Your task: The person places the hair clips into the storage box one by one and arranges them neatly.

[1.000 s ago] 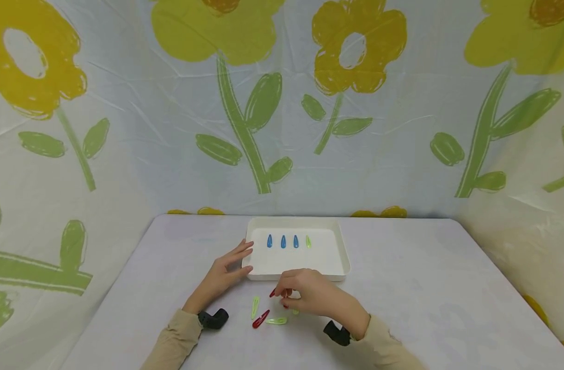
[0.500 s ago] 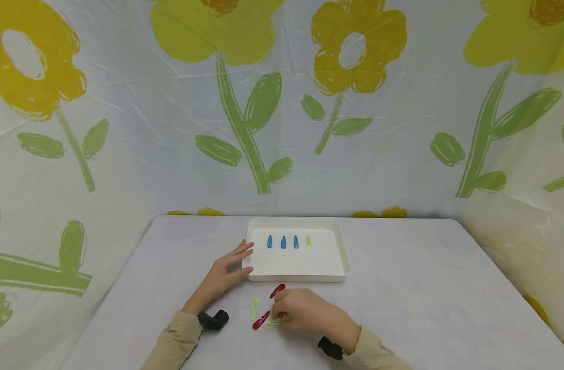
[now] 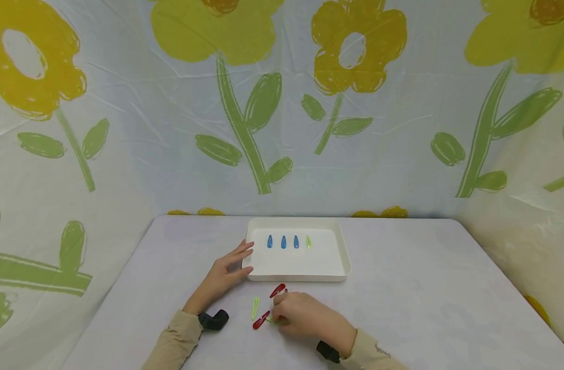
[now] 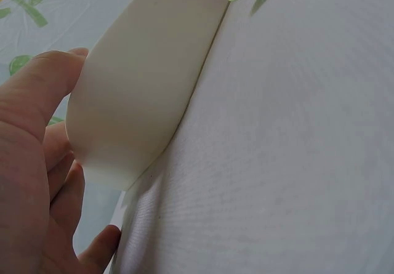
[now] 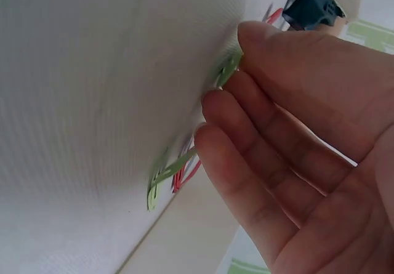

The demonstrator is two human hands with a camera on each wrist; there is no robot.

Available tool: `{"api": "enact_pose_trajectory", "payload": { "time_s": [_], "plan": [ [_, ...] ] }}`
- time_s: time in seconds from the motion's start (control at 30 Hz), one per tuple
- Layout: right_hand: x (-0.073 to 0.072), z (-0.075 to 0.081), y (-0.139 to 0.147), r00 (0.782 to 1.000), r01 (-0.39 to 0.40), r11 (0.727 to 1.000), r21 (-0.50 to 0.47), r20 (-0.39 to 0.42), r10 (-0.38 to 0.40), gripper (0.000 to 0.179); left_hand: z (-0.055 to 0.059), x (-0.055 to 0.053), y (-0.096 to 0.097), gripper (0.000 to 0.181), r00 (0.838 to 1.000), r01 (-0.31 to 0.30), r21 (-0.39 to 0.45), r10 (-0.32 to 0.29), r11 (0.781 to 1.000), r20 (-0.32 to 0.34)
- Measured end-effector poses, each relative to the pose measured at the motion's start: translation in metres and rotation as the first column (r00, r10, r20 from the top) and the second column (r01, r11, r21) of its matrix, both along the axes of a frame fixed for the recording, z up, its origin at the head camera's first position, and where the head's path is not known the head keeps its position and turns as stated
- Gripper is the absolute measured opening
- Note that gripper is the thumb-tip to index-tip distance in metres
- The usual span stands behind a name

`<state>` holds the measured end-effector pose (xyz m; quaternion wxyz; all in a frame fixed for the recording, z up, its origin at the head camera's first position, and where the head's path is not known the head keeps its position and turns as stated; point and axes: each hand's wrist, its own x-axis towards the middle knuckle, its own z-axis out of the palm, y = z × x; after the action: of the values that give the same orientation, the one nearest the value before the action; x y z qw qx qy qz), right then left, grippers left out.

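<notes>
My left hand [image 3: 223, 277] rests at the left side of a white tray [image 3: 297, 277], thumb at its front corner and fingers over the rim. In the left wrist view the thumb [image 4: 61, 71] touches the tray's wall. My right hand [image 3: 305, 316] is low over the table in front of the tray. Between its thumb and fingertips is a green hair clip [image 5: 229, 69], mostly hidden by the hand in the head view. Close by lie a red hair clip [image 3: 261, 320], another red clip [image 3: 277, 290] and a second green clip [image 3: 255, 309].
Inside the tray, three blue hair clips [image 3: 283, 242] and a green one [image 3: 308, 241] stand in a row along the back half. A flower-printed cloth [image 3: 379, 174] hangs behind the white table [image 3: 425, 288]. Black straps [image 3: 213, 319] are on both wrists.
My right hand has moved down and slightly left, away from the upper red clip and onto the green clip near the lower red one. The left hand and tray have stayed put.
</notes>
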<state>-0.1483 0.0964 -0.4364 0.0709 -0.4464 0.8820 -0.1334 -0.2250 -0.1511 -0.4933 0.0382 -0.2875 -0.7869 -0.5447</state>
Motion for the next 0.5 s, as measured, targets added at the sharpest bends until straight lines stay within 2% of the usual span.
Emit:
{"api": "enact_pose_trajectory", "payload": {
  "time_s": [0.1,0.33,0.5],
  "plan": [
    [0.001,-0.002,-0.002,1.0,0.019,1.0,-0.002,-0.017,-0.019,0.013,0.002,0.001,0.001,0.051,1.0,-0.003,-0.006,0.003,1.0,-0.002],
    [0.002,-0.005,-0.004,0.998,0.059,0.998,0.001,-0.009,-0.059,0.012,-0.017,-0.01,-0.004,0.053,1.0,-0.014,-0.02,0.014,1.0,0.007],
    [0.002,-0.007,-0.005,0.998,0.052,0.999,0.006,-0.025,-0.052,0.014,-0.021,-0.012,-0.007,0.055,1.0,-0.004,-0.028,0.005,1.0,0.023]
  ]
}}
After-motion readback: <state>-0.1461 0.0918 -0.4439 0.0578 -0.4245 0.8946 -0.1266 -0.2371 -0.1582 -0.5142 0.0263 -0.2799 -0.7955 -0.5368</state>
